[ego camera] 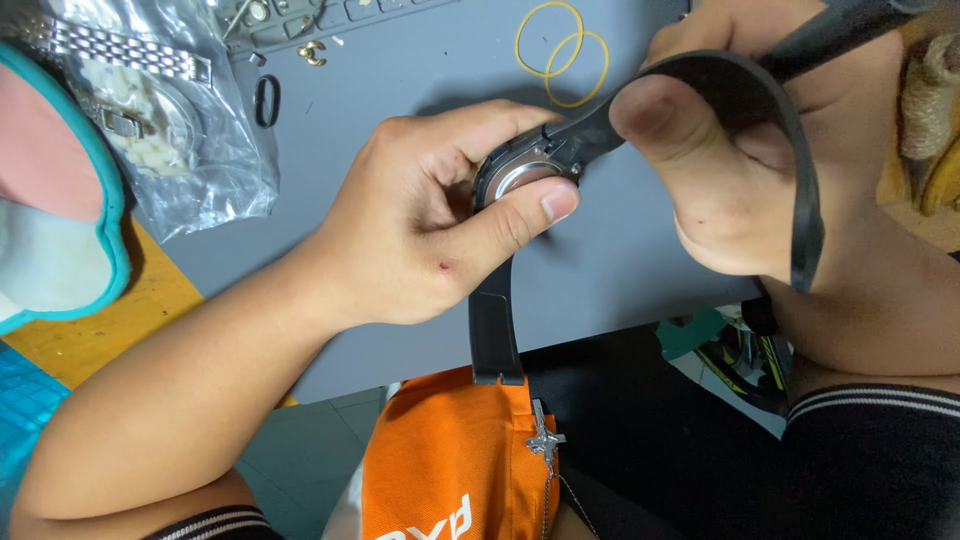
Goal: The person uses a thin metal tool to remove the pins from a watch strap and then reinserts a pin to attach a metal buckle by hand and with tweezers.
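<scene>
My left hand (430,215) grips a wristwatch case (520,175), back side up, with its metal back showing between thumb and fingers. One black rubber strap (495,325) hangs down from the case toward my lap. My right hand (735,170) holds the other black strap (800,180) near the case, thumb pressing on it where it joins the lug; the strap loops around the hand. Both hands are above a grey work mat (600,270).
Two yellow rubber bands (565,50) lie on the mat at the top. A clear plastic bag (170,120) with a metal bracelet and small white parts sits at top left beside a small black ring (267,100). A teal-rimmed object (60,230) is at the left edge. Orange fabric (450,460) lies below.
</scene>
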